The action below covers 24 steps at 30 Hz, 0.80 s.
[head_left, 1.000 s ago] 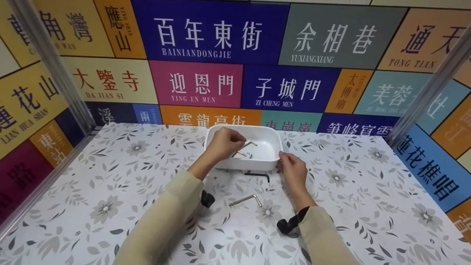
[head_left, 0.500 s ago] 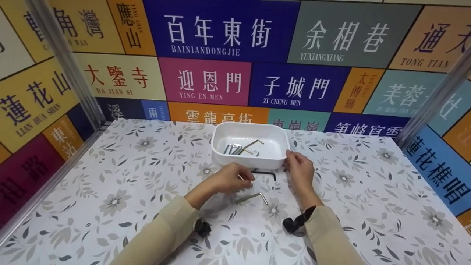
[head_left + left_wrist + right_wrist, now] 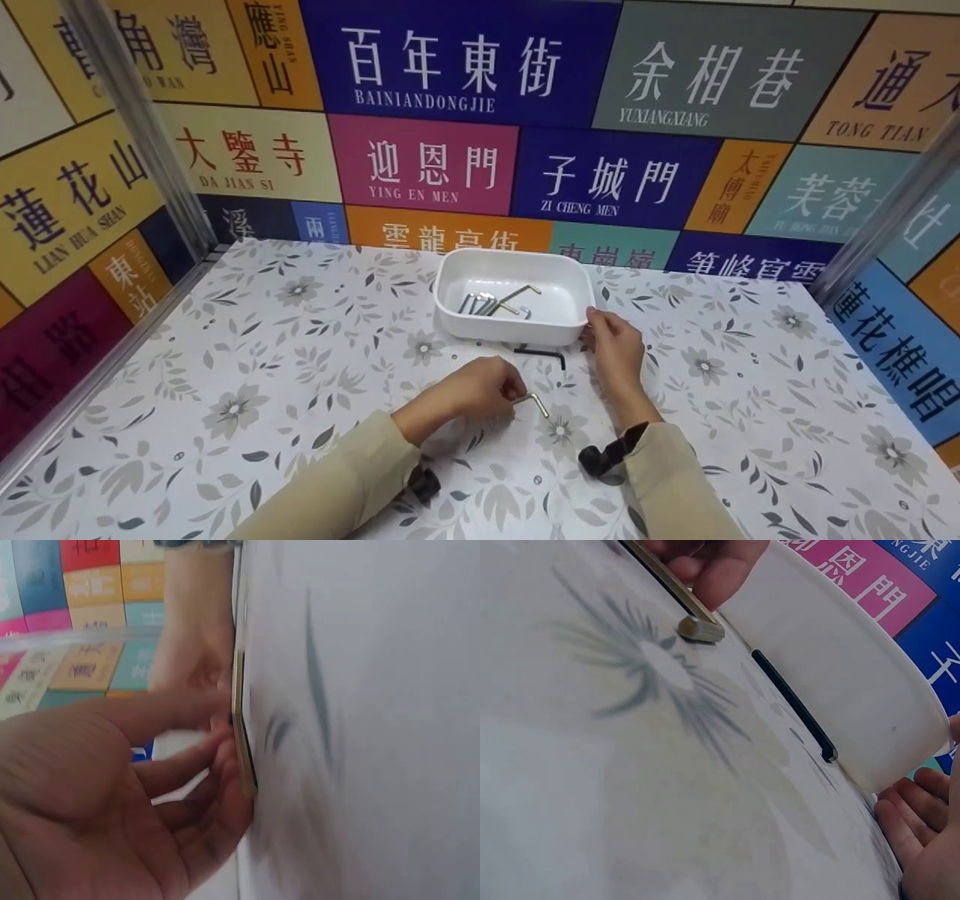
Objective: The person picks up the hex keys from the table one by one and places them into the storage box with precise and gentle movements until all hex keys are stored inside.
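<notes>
A gold-coloured hex key (image 3: 538, 405) lies on the patterned tablecloth, its short bent end showing past the fingertips. My left hand (image 3: 487, 388) has its thumb and curled fingers at the key's long arm; up close in the left wrist view, the fingers hold the hex key (image 3: 241, 720) against the table surface. With its fingertips, my right hand (image 3: 616, 349) grips the right front corner of a white plastic box (image 3: 510, 330). Inside the box lie several silver and gold-coloured hex keys (image 3: 480, 304).
Just in front of the box lies a black hex key (image 3: 541, 352), also visible in the right wrist view beside the box wall (image 3: 840, 652). A panel wall with coloured name blocks (image 3: 427, 169) stands behind the table.
My left hand has come back from over the box, down to the gold-coloured hex key on the table, and its fingers have closed on it. The right hand stays at the box corner.
</notes>
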Motion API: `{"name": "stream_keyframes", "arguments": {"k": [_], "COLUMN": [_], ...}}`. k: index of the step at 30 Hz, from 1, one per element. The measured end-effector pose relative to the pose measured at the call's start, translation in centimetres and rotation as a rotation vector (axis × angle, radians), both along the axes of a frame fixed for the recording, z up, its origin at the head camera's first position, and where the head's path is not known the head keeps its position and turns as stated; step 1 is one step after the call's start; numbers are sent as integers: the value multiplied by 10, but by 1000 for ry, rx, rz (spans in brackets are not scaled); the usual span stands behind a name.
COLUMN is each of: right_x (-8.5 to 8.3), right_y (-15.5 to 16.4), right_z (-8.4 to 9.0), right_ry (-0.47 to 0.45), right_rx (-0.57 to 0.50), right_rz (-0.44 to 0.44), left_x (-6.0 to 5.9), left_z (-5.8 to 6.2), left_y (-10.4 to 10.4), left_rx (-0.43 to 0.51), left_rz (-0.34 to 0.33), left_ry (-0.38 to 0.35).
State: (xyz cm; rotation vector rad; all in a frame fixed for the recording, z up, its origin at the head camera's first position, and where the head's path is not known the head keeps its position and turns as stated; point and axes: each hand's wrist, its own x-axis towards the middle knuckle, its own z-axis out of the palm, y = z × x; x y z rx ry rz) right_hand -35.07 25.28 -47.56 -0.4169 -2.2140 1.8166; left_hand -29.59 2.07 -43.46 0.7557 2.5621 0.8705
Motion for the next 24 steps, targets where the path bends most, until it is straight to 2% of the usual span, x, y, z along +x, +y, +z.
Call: {"name": "stream_keyframes", "arguments": {"k": [6,13,19,24], "right_x": [-1,-1,1,2], "right_y": [0,1,-1,-2], "right_z": [2,1,-1,-1], "right_ry": [30,11,22,37], "right_rx": [-36,-21,1,7], "right_rz": [-12,0,7,21], "left_x": [4,9,14,17], "left_z": [3,3,3,3], "left_y": [3,8,11,10], "left_rx": [-73,-145,-214,-235], "left_rz": [47,112,120,116], "left_ry": [70,81,133,163]}}
